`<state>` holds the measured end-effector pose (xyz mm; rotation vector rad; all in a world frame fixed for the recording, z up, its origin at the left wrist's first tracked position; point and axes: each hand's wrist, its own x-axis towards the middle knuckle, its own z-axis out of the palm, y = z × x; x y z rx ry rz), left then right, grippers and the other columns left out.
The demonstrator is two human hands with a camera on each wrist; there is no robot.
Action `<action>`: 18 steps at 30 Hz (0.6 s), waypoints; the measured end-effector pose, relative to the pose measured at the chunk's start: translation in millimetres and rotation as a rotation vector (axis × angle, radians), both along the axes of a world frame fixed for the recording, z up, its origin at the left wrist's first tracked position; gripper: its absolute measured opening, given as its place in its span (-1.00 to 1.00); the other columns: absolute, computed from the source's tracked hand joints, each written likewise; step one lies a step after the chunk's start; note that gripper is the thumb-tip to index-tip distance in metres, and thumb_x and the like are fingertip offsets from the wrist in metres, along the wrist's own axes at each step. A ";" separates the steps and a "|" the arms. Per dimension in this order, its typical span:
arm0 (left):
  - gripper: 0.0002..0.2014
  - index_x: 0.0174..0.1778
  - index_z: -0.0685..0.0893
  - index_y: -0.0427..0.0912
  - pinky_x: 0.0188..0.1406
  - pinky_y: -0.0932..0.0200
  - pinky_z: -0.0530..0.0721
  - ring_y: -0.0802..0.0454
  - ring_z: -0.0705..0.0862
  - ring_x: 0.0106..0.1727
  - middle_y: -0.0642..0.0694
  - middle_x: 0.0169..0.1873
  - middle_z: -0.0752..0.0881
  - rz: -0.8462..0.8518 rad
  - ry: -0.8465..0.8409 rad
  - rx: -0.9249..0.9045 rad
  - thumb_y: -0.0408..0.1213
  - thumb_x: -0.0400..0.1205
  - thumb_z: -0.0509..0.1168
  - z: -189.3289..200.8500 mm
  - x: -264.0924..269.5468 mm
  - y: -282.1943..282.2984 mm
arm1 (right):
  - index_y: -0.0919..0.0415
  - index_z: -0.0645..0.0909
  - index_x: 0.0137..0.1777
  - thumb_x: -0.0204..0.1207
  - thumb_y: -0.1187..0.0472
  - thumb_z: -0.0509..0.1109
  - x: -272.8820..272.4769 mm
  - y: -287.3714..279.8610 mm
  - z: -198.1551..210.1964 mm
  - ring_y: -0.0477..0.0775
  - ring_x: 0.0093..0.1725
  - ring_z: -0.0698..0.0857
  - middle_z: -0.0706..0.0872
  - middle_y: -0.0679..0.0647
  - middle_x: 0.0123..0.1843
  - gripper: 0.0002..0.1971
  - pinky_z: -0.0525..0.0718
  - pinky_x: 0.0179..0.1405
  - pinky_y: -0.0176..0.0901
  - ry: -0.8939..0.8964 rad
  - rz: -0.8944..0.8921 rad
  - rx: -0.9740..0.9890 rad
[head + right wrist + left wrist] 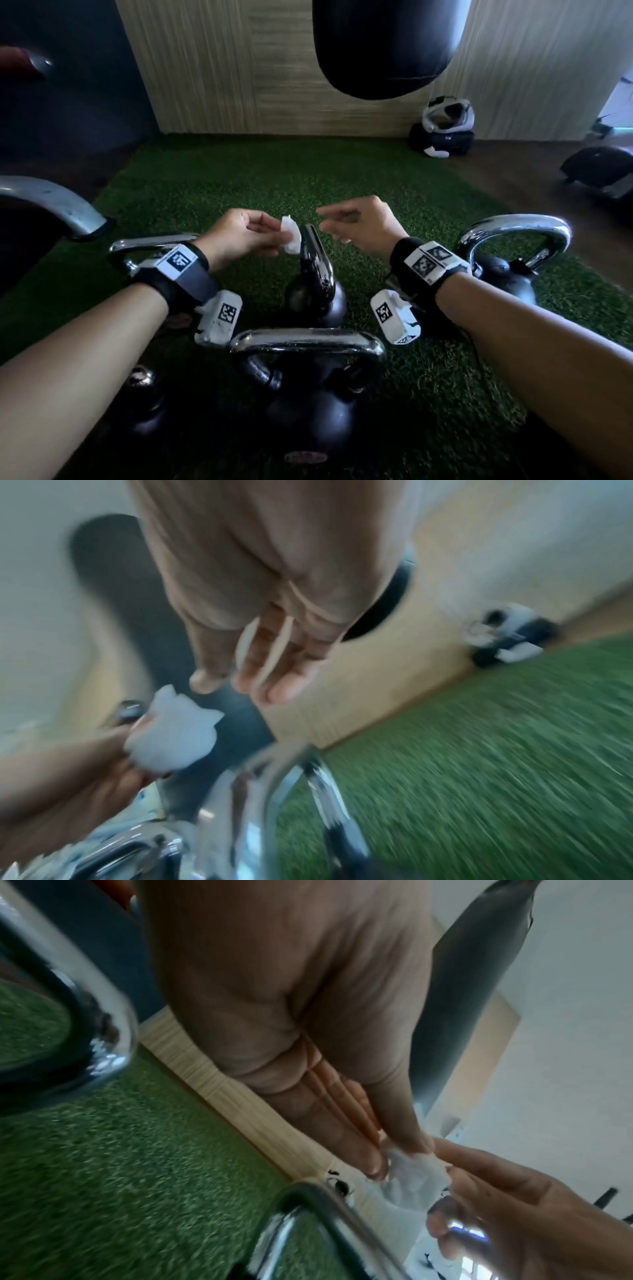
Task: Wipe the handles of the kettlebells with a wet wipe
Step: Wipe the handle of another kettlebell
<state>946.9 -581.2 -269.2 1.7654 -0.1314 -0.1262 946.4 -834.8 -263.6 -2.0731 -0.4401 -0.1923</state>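
Kettlebells are standing on the green turf floor (212, 178), and the wet wipe (291, 234), crumpled small, is sitting in the narrow fingertip grip of the left hand (239, 236), just beside the top of the chrome handle (317, 257) of the middle kettlebell (317, 301). The right hand (359, 224) is hovering close by with relaxed fingers, holding nothing. Judged from this, the shallow pinch is risking a drop onto the turf, where the damp wipe would be collecting fibres, and so small a wad is likely covering only part of the curved handle, leaving stretches unwiped.
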 end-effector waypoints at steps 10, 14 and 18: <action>-0.90 0.02 0.79 -0.29 -0.31 0.29 0.83 0.08 0.88 -0.28 -0.15 -0.23 0.90 -0.090 0.129 -0.162 -0.37 0.62 0.45 34.4 -2.7 -14.5 | -0.02 0.87 0.19 0.29 0.19 0.78 -8.8 26.3 23.5 -0.12 -0.15 0.84 0.90 -0.08 -0.07 -0.57 0.83 -0.06 -0.17 -0.127 0.055 -0.022; -0.73 0.14 0.82 -0.22 0.03 0.04 0.88 -0.06 0.90 -0.05 -0.23 -0.01 0.90 -0.244 0.203 -0.105 -0.34 0.53 0.47 32.3 -4.6 -10.3 | 0.06 0.89 0.05 0.32 0.27 0.73 -8.6 20.2 7.8 -0.10 -0.17 0.87 0.90 -0.04 -0.15 -0.71 0.83 -0.13 -0.28 -0.098 -0.005 0.012; -0.72 0.26 0.77 -0.05 0.25 -0.06 0.78 -0.07 0.83 0.19 -0.10 0.20 0.85 -0.251 0.086 0.774 -0.27 0.63 0.53 18.4 4.3 -23.6 | 0.10 0.89 -0.05 0.35 0.34 0.69 4.3 3.1 -14.8 -0.13 -0.26 0.82 0.89 0.00 -0.21 -0.80 0.79 -0.23 -0.23 0.029 -0.158 0.129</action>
